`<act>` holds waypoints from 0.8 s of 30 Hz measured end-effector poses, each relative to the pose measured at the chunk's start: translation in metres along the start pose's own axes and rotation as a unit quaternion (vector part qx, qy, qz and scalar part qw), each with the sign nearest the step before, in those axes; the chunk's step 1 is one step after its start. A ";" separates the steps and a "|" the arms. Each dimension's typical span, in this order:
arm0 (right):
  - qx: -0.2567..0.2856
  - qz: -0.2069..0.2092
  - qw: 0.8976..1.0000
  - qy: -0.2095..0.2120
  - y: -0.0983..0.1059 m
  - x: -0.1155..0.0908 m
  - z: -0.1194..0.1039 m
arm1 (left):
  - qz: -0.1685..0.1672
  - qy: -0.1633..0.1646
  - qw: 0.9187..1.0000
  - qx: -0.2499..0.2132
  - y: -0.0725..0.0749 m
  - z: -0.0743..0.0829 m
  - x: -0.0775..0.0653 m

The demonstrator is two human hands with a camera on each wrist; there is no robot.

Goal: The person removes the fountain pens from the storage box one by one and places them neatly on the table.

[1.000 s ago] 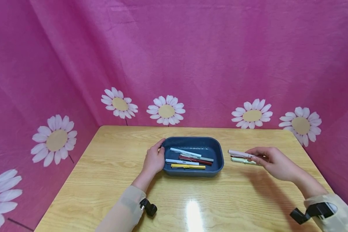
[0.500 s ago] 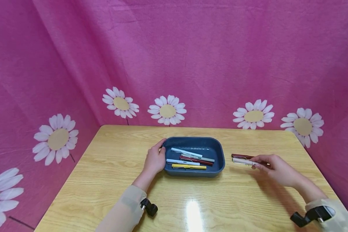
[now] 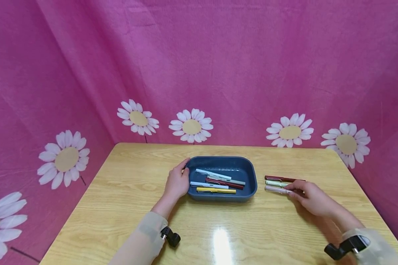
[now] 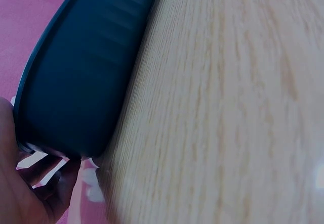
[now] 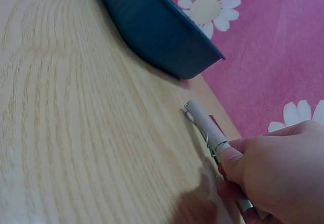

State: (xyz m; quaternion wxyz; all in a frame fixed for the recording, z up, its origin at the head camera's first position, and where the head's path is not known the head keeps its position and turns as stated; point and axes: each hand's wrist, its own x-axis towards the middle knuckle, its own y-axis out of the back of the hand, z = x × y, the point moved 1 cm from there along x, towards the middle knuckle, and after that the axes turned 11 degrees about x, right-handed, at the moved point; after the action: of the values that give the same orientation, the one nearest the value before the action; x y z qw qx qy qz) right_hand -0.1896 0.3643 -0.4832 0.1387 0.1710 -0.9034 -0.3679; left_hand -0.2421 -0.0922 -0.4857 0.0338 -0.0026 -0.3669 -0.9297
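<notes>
My left hand (image 3: 177, 182) grips the left end of a dark blue tray (image 3: 222, 198), thumb at the rim and fingers against its outer wall (image 4: 81, 77). Inside lie several clip pens, among them a yellow pen (image 3: 215, 190), a dark red one and pale blue ones. To the right of the tray, my right hand (image 3: 313, 198) pinches a pale pink pen (image 3: 274, 189) low over the table. Just behind that pen are a pale green pen (image 3: 273, 183) and a dark red pen (image 3: 280, 178), side by side; the hand partly hides their right ends.
The wooden table (image 3: 185, 235) carries the tray near its middle. A pink curtain (image 3: 238, 73) with white daisies hangs behind the table's back edge and along both sides. Each forearm wears a small black camera, such as the left camera (image 3: 170, 237).
My right hand has lowered its bunch of pens to the table and drawn toward me. The dark red and pale green pens now lie apart from the pale pink one. My left hand stays put.
</notes>
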 end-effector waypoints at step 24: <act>-0.013 0.013 1.000 -0.001 0.000 -0.002 0.007 | 0.002 0.004 1.000 0.007 0.000 0.001 -0.001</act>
State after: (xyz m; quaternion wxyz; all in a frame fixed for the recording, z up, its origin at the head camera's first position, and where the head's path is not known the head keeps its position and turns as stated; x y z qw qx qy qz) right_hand -0.1906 0.3689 -0.4883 0.1447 0.1566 -0.9010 -0.3779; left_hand -0.2412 -0.0915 -0.4851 0.0369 0.0004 -0.3731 -0.9270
